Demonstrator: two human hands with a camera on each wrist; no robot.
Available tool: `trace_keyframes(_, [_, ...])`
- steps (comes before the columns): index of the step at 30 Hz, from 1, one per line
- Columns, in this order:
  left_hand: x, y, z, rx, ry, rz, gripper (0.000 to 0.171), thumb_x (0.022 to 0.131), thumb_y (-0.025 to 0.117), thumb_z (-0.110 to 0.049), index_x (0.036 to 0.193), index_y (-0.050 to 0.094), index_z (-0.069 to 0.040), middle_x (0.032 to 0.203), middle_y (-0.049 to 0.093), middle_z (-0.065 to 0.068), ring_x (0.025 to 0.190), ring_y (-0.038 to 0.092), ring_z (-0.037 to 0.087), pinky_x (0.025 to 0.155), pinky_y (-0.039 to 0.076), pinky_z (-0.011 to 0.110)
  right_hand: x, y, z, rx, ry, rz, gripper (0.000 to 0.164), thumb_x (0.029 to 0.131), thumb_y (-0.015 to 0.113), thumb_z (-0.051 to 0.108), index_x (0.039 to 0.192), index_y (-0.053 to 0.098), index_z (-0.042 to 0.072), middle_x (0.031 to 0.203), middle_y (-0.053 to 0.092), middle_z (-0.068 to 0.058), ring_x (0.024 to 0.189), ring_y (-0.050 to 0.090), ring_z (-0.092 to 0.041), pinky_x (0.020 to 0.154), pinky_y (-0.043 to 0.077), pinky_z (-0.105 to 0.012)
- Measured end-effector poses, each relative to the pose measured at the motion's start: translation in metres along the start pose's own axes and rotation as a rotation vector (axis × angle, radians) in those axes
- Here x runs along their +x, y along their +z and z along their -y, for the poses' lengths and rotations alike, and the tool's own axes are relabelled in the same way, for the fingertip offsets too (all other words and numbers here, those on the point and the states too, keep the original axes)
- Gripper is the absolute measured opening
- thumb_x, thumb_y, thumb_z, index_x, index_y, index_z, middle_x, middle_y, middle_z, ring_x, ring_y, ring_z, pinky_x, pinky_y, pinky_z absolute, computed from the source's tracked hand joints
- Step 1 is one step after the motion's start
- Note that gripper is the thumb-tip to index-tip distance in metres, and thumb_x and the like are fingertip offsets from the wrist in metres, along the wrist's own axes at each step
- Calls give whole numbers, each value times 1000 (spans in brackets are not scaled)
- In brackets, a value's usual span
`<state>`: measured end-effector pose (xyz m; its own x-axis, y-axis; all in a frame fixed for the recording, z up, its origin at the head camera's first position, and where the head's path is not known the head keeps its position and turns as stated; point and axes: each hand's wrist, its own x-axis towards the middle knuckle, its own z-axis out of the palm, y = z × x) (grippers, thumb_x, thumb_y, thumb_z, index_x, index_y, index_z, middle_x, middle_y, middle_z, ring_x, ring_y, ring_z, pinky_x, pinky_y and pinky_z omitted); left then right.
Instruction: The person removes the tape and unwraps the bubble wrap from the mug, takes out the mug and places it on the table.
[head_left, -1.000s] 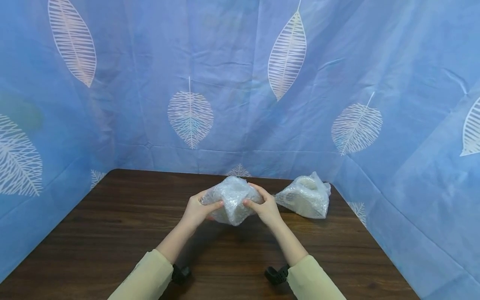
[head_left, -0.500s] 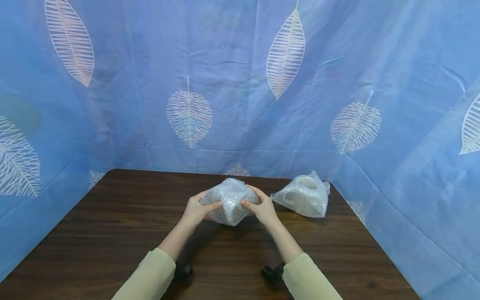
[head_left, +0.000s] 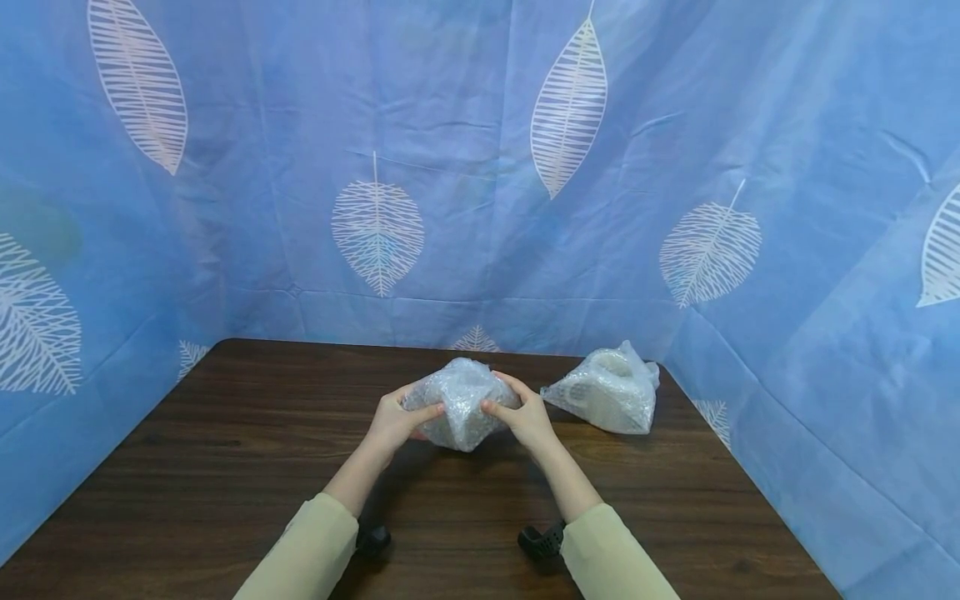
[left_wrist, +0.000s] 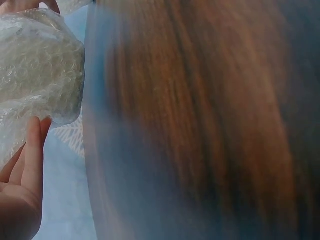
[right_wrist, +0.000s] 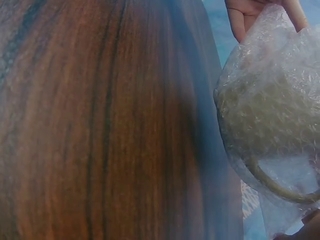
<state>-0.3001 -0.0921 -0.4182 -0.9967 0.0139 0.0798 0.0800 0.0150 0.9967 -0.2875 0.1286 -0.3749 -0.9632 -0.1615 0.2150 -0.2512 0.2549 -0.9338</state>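
Between both hands a bubble-wrapped bundle (head_left: 461,404) is held up above the table. My left hand (head_left: 392,421) grips its left side and my right hand (head_left: 531,417) its right, each thumb pressed on the near face. In the left wrist view, fingers (left_wrist: 34,155) support the bundle (left_wrist: 40,70) from one side. The right wrist view shows a pale, rounded body inside the wrap (right_wrist: 270,110), with a curved, handle-like strip at one end. The wrap blurs what exactly is inside. Farther right, a second bubble-wrapped bundle (head_left: 611,392) with a round pale ring on top rests on the table.
The dark wood-grain table (head_left: 225,467) reaches back to a blue cloth (head_left: 465,242) with white leaf prints, which also hangs along both sides. Dark bands (head_left: 542,542) sit at the wrists below the cream sleeves.
The forearms have drawn slightly closer together. Both hands keep their hold on the bundle, which stays almost in place; the second bundle has not moved on the table.
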Motion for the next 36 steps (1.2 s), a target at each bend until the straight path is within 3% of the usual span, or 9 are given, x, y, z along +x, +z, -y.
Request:
trace_keyframes(10, [-1,1,9,6,-12,7,66,77,83,-28,133,57,-5,124,58,15,103,60,32,66,57,40,-1,-1,-9,-21,27,33,61,86,75,18,140,49,5,144,41,-20,130,38,-41,100,37,-55])
trace_keyframes(16, [-2,1,11,35,1,6,72,76,82,-37,133,56,-4,123,59,16,99,61,29,64,57,38,1,-1,-12,-25,15,43,63,86,74,19,141,48,5,145,41,-19,130,37,-40,101,36,-55])
trace_keyframes(28, [1,-1,8,64,-35,10,64,80,80,-29,134,55,-4,125,57,18,101,61,33,65,57,45,7,-6,-20,-105,8,93,61,90,70,21,142,45,4,145,39,-22,130,36,-42,100,35,-58])
trace_keyframes(36, [5,-9,3,142,-46,61,69,80,79,-34,137,53,-5,132,53,20,107,59,34,71,55,48,20,-12,-39,-171,13,130,51,98,55,35,145,45,15,150,35,-15,137,28,-38,103,30,-60])
